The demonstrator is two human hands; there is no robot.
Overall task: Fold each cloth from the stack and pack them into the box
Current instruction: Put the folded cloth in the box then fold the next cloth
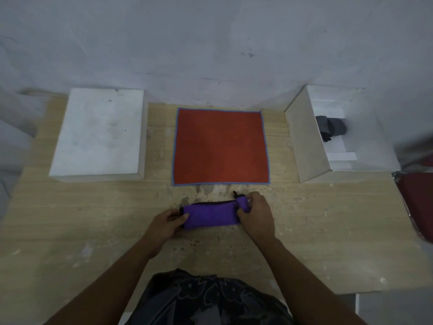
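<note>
A purple cloth with a black edge lies folded into a narrow strip on the wooden table, close to me. My left hand pinches its left end. My right hand grips its right end, which is curled up and over. Behind it, an orange-red cloth with a blue border lies flat and square. At the right stands an open white box; a folded dark grey cloth lies inside it.
A closed white box or lid sits at the back left. A pale wall rises right behind the table. A dark red object is at the table's right edge. My patterned dark clothing shows at the bottom.
</note>
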